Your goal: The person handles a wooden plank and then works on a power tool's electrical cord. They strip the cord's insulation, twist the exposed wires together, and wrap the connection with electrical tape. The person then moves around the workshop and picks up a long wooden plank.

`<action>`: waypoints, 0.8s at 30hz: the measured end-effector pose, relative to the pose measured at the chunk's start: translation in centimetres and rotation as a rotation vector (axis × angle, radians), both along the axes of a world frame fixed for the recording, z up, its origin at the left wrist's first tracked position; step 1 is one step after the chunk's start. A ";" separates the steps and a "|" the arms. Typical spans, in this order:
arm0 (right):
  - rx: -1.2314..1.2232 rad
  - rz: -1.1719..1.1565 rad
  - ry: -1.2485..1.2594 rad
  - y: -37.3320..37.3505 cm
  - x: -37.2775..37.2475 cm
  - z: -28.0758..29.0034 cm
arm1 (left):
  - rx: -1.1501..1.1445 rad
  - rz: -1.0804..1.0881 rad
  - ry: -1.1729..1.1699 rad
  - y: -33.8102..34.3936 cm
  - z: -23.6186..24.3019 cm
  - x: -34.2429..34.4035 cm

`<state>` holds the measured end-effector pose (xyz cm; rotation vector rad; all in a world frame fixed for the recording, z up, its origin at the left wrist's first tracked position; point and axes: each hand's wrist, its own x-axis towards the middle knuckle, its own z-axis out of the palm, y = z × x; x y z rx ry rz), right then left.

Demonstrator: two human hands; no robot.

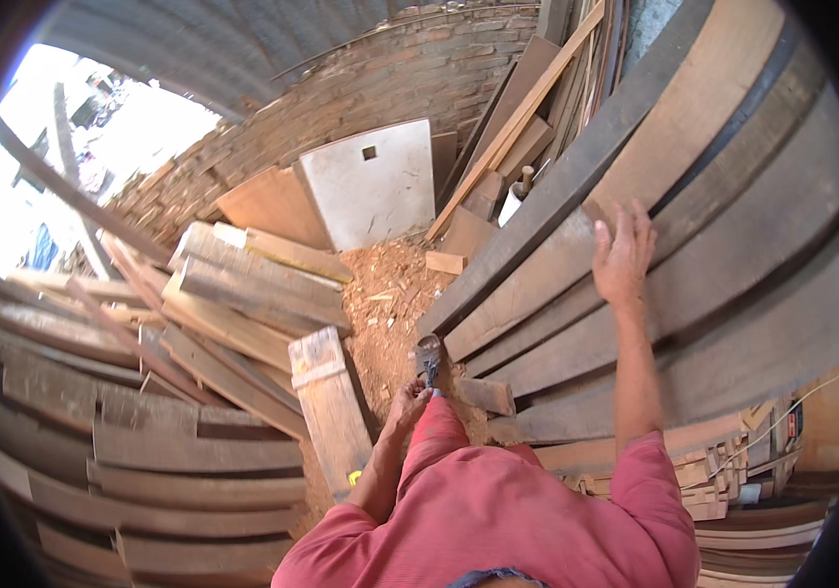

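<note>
My right hand [625, 257] rests with its fingers spread on a light brown plank [522, 279], one of several long boards leaning side by side on the right. A dark grey board [561, 211] stands just left of that plank. My left hand [407, 402] is low in front of my body, its fingers curled together beside my sandaled foot [428, 361]. Something small and pale blue shows at its fingertips; what it is I cannot make out. A short wood block [486, 395] lies by the foot of the leaning boards.
Wood shavings [390, 304] cover the floor ahead. A rough wooden plank [331, 402] stands left of my left hand, near stacked timber [194, 451]. A white panel [370, 181] with a square hole leans on the brick wall [400, 69]. Small offcuts [723, 470] are piled at right.
</note>
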<state>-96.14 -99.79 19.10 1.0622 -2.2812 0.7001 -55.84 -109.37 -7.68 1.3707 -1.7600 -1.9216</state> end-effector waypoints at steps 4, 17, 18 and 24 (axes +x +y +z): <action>0.134 -0.333 0.026 -5.1 -6.9 -2.6 | 0.063 -0.143 0.080 -9.5 -4.0 -7.0; 0.299 -0.711 -0.034 -11.4 -8.5 -6.8 | -0.112 -0.502 -0.154 -34.2 -7.3 -35.2; 0.302 -0.700 -0.024 -11.5 -8.8 -7.1 | -0.067 -0.417 -0.156 -34.5 -6.6 -38.5; 0.331 -0.741 -0.089 -11.2 -9.5 -8.1 | 0.554 -0.140 0.162 -37.5 -16.8 -54.0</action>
